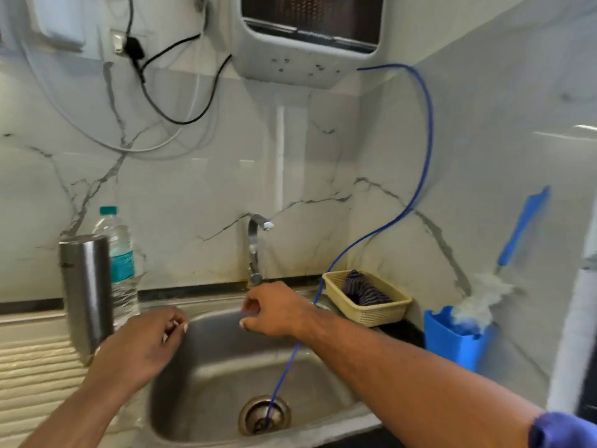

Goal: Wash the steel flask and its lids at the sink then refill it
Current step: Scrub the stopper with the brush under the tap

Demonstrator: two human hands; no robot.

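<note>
Head view over a kitchen sink, read from near to far. Two bare forearms enter from the lower edge, and the right one ends in one blue sleeve (pixel 562 430) at the corner. The left hand (pixel 142 344) hovers at the sink's left rim, with its fingers loosely curled and holding nothing. The right hand (pixel 274 310) reaches across the basin to just below the base of the tap, fingers curled inward; whether it grips anything cannot be told. One steel sink (pixel 206 367) has one round drain (pixel 264 414). One thin blue tube (pixel 423 150) drops into the drain, passing behind the right wrist. One steel flask (pixel 85 295), the object of the task, stands upright on the ribbed drainboard (pixel 35 376) left of the basin. It is just beside the left hand, which does not grip it, and blur softens its outline. Directly behind the flask stands one clear plastic bottle (pixel 119 257) with a teal cap. One chrome tap (pixel 255 247) rises at the back rim. To the right, one yellow basket (pixel 368 313) holds one dark striped cloth (pixel 363 289). Farther right, one blue tub (pixel 449 344) holds one brush (pixel 523 227) with a blue handle and white bristles. On the marble-patterned wall hangs one white appliance (pixel 300 66), from which the blue tube runs, with one black cable (pixel 181 119) and several white ones beside it.
</note>
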